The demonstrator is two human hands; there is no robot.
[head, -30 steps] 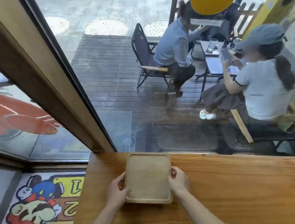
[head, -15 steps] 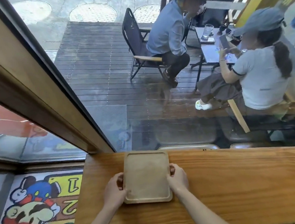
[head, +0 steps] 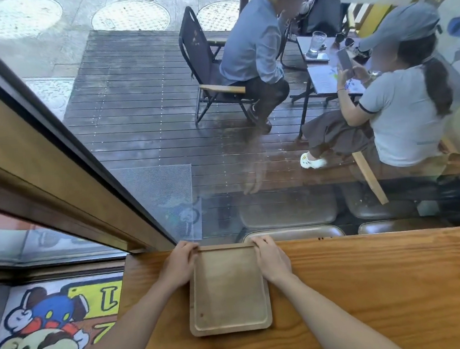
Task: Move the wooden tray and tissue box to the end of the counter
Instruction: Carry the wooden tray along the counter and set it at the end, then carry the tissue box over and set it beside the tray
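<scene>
A pale, empty rectangular wooden tray (head: 228, 291) lies flat on the wooden counter (head: 372, 287), its far edge against the window, close to the counter's left end. My left hand (head: 179, 265) grips the tray's far left corner. My right hand (head: 272, 258) grips its far right corner. No tissue box is in view.
The counter's left end (head: 126, 294) drops off to a floor mat with cartoon characters (head: 50, 329). A wooden window frame post (head: 56, 172) slants in at the left. Through the glass, two people sit on a dark deck at a small table (head: 323, 80).
My hands have slid from the tray's sides up to its far corners. The tray sits flush against the window and the view has tilted downward.
</scene>
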